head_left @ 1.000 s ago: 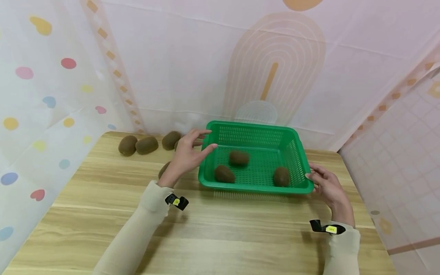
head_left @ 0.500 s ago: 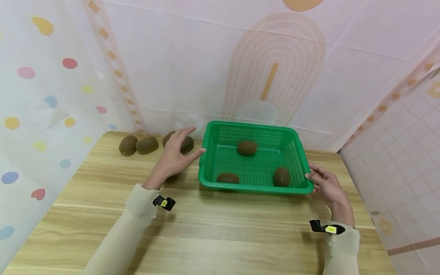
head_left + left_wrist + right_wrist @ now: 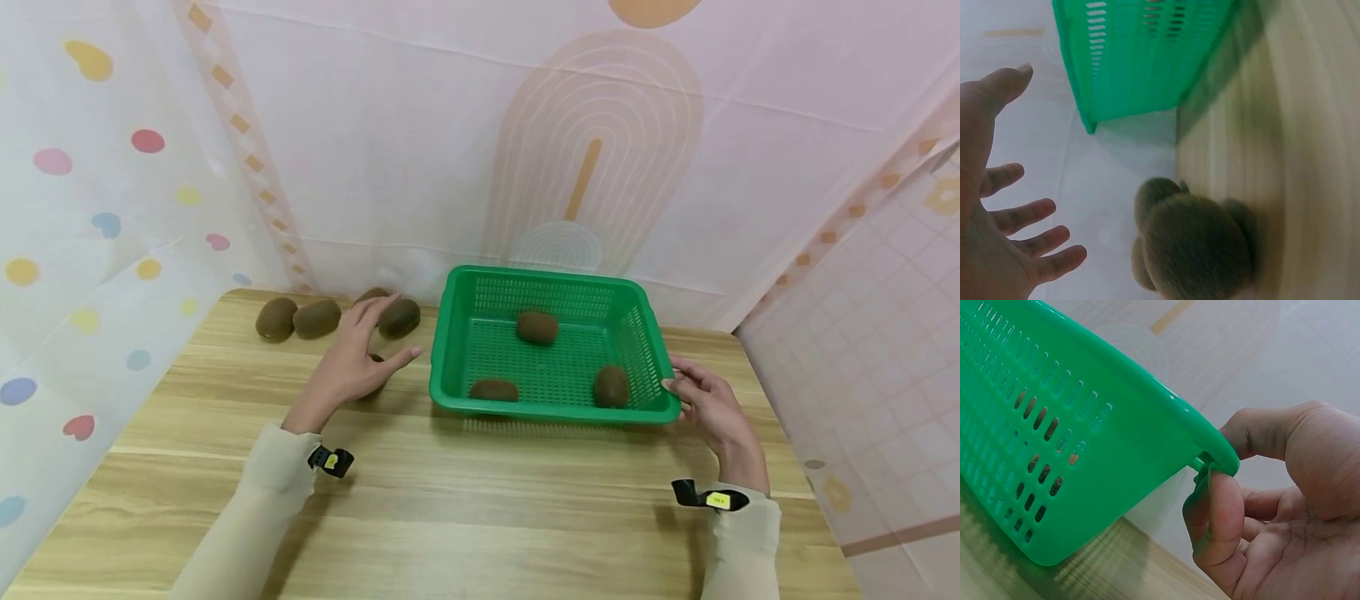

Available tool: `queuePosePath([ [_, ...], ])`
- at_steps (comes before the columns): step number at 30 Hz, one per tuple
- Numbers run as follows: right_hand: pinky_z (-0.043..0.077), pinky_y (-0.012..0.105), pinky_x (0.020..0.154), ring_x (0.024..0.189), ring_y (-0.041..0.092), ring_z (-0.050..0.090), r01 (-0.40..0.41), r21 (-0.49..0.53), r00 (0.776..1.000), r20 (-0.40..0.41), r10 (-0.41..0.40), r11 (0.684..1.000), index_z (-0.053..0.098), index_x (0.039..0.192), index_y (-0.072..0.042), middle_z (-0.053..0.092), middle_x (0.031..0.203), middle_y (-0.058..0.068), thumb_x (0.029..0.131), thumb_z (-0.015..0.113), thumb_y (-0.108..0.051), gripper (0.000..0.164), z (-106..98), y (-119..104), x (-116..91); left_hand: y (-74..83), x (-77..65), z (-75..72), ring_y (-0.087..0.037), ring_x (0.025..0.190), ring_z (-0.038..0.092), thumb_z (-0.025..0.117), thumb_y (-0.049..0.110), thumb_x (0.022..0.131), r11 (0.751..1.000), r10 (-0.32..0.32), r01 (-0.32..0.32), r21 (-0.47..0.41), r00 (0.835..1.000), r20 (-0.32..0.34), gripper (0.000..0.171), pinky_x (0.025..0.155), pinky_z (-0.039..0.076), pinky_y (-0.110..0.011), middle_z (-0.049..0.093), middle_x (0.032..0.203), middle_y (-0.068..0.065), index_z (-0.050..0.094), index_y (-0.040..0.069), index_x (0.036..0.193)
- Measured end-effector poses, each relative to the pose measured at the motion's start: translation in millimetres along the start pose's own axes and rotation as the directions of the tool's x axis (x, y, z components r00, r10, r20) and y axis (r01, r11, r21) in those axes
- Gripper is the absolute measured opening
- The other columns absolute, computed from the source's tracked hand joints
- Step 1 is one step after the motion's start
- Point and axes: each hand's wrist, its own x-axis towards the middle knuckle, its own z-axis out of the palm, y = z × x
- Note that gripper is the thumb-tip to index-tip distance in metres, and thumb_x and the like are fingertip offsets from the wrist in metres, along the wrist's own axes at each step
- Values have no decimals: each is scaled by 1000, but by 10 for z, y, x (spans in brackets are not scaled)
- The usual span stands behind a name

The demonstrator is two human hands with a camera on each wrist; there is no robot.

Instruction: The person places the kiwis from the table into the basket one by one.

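My left hand (image 3: 347,362), fingers spread and holding nothing, hovers over the kiwis left of the green basket. One kiwi (image 3: 399,317) lies just beyond its fingers, and another kiwi (image 3: 377,377) is mostly hidden beneath the palm. In the left wrist view, the nearest kiwi (image 3: 1194,247) stands apart from the spread fingers. With thumb and curled fingers, my right hand (image 3: 712,408) pinches the right rim of the green plastic basket (image 3: 555,412). Three kiwis lie inside: a rear one (image 3: 537,327), a front-left one (image 3: 493,390) and a front-right one (image 3: 611,387).
Two kiwis, one (image 3: 277,319) against another (image 3: 317,318), lie at the back left of the wooden table (image 3: 465,517). A further kiwi (image 3: 372,295) is partly covered by the left fingers. A patterned cloth wall (image 3: 390,167) rises behind the table.
My left hand has drawn back from the basket's left side, moving left and toward me over the kiwis. Two kiwis in the basket have rolled and settled. My right hand keeps its hold.
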Motion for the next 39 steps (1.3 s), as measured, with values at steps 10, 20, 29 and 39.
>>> queuePosePath([
  [10, 52, 19, 60, 77, 2, 64, 32, -2, 999, 26, -32, 999, 41, 149, -3, 60, 102, -8, 104, 61, -16, 51, 3, 24, 4, -217, -221, 27, -48, 148, 27, 76, 50, 90, 998, -42, 39, 39, 996, 76, 94, 111, 33, -72, 28, 162, -25, 28, 17, 163],
  [20, 51, 20, 60, 77, 2, 63, 23, -7, 999, 26, -23, 1000, 41, 150, -3, 60, 101, -9, 105, 61, -17, 51, -3, 21, -1, -396, -361, 68, -50, 142, 35, 81, 35, 90, 997, -69, 62, 55, 988, 139, 89, 110, 37, -69, 36, 154, -28, 33, 7, 159],
  [29, 50, 20, 60, 76, 1, 63, 8, -1, 1000, 18, -8, 1000, 42, 148, -4, 61, 103, -10, 104, 61, -18, 50, -5, 35, -26, -426, -425, 81, -50, 122, 57, 76, 14, 93, 995, -53, 39, 90, 985, 165, 63, 100, 48, -66, 54, 138, -28, 49, 3, 149],
  [39, 49, 20, 59, 75, 1, 62, 6, -14, 1000, 8, -6, 1000, 40, 151, -3, 60, 103, -10, 104, 61, -17, 53, 12, 7, -7, -410, -438, 71, -48, 117, 60, 74, 6, 92, 998, -34, 26, 60, 989, 142, 57, 98, 50, -64, 56, 133, -28, 54, 1, 145],
])
